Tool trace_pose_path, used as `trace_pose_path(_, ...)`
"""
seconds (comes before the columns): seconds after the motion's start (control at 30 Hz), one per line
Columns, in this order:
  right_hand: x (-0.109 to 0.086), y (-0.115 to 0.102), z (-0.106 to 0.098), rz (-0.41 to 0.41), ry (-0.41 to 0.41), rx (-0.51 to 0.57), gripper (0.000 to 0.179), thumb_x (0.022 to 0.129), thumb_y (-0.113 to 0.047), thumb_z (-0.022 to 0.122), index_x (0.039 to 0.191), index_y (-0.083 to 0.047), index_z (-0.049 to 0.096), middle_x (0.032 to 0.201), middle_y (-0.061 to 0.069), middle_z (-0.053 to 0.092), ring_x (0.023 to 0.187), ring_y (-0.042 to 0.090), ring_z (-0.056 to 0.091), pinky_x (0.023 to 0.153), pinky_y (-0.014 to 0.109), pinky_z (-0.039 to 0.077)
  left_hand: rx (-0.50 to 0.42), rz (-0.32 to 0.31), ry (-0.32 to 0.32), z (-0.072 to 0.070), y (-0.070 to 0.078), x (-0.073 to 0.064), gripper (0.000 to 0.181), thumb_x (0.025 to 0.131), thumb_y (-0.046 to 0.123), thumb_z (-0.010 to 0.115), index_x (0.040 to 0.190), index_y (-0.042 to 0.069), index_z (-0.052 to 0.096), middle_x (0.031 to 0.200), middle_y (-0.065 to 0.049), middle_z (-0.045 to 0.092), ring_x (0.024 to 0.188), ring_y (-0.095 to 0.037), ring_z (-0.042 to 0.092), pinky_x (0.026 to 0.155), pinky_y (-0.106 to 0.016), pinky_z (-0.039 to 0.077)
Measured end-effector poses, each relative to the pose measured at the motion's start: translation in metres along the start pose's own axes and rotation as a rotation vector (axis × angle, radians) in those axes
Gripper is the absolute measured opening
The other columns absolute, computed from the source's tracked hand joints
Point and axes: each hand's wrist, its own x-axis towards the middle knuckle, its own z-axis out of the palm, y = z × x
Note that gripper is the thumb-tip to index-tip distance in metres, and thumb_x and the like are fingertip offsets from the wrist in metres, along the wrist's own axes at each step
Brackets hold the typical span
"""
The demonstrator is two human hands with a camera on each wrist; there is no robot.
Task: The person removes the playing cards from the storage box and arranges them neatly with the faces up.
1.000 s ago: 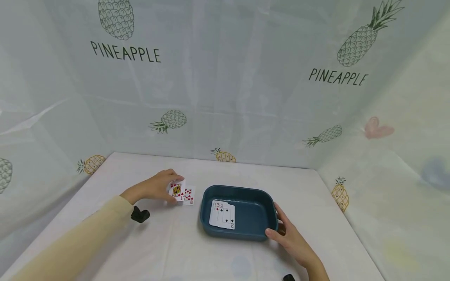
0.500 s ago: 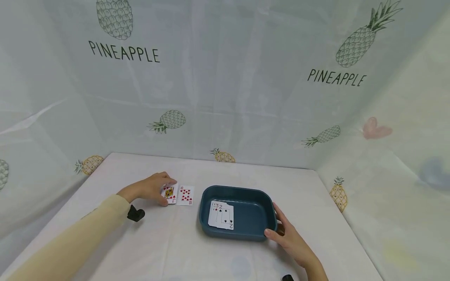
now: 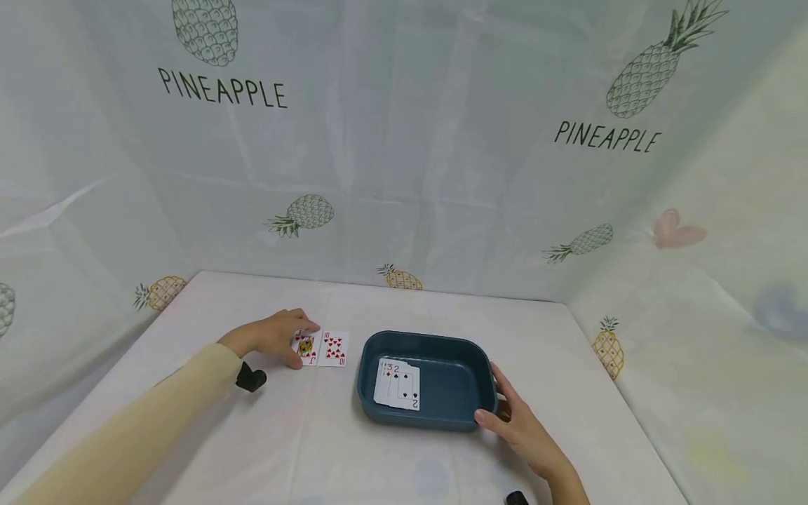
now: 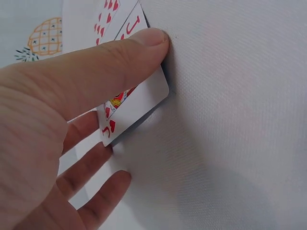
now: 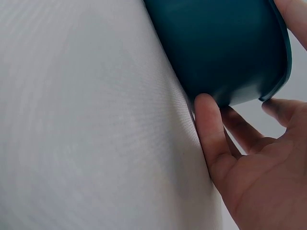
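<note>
In the head view my left hand [image 3: 274,339] holds a jack of hearts [image 3: 308,348] by its opposite edges, at the left of the table. The left wrist view has my thumb [image 4: 151,40] over one edge of that playing card [image 4: 151,91] and fingers at the other. Face up just right of it is a ten of hearts [image 3: 334,349]. My right hand [image 3: 529,436] grips the right end of a dark blue rectangular tray [image 3: 459,386], thumb on its rim. From the right wrist view, fingers [image 5: 209,129] touch the tray's outer wall [image 5: 220,48] low down.
Several overlapping playing cards [image 3: 398,386], a two of spades on top, lie face up in the tray's left half. White cloth covers the table [image 3: 353,459]. Behind it hangs a pineapple-print sheet [image 3: 429,161]. Black wrist devices [image 3: 251,378] show by both arms.
My left hand has moved left with the jack of hearts, off the ten of hearts, which now shows fully. The right hand and tray have stayed in place.
</note>
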Motion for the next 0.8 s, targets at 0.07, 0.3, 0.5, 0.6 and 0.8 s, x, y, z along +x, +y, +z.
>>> trace_pose_path(0.07,0.0003,0.0007,-0.0003,-0.001,-0.002,0.0,0.091,0.098,-0.026,0.077,0.17,-0.034,0.021,0.163,0.022,0.037,0.137,0.038,0.054,0.1,0.046,0.055,0.0,-0.01,-0.005,-0.0001,0.0002,0.0005,0.079,0.079,0.026,0.092,0.148,0.004,0.061,0.132,-0.01,0.057,0.114,-0.029,0.051,0.097,-0.049,0.049)
trace_pose_path(0.3,0.0003,0.0011,-0.001,-0.003,0.001,-0.019,0.091,0.098,-0.028,0.077,0.17,-0.035,0.021,0.163,0.022,0.038,0.136,0.038,0.055,0.1,0.048,0.055,-0.007,-0.057,-0.004,0.0004,0.0028,0.003,0.081,0.076,0.024,0.095,0.148,0.009,0.062,0.138,-0.008,0.056,0.117,-0.029,0.05,0.098,-0.051,0.048)
trace_pose_path(0.5,-0.0001,-0.0007,-0.0012,-0.007,-0.001,-0.025,0.092,0.099,-0.028,0.076,0.171,-0.034,0.02,0.163,0.022,0.037,0.137,0.039,0.054,0.1,0.05,0.055,0.011,-0.066,-0.002,0.0015,0.0017,0.0045,0.081,0.076,0.025,0.095,0.149,0.012,0.062,0.141,-0.007,0.054,0.118,-0.029,0.05,0.099,-0.05,0.048)
trace_pose_path(0.6,-0.0002,-0.0008,-0.001,-0.011,-0.006,-0.023,0.092,0.099,-0.027,0.076,0.171,-0.034,0.019,0.163,0.022,0.038,0.137,0.038,0.054,0.1,0.048,0.055,0.013,-0.072,-0.003,0.002,0.0005,0.0049,0.082,0.076,0.024,0.095,0.15,0.013,0.061,0.144,-0.007,0.054,0.119,-0.029,0.05,0.099,-0.05,0.048)
trace_pose_path(0.8,-0.0001,0.0001,-0.0007,-0.01,-0.005,-0.02,0.092,0.099,-0.027,0.076,0.171,-0.034,0.019,0.163,0.022,0.037,0.138,0.039,0.054,0.1,0.048,0.055,0.023,-0.067,-0.007,0.0028,-0.0012,0.0056,0.083,0.075,0.025,0.095,0.151,0.014,0.061,0.144,-0.009,0.054,0.118,-0.029,0.051,0.098,-0.05,0.048)
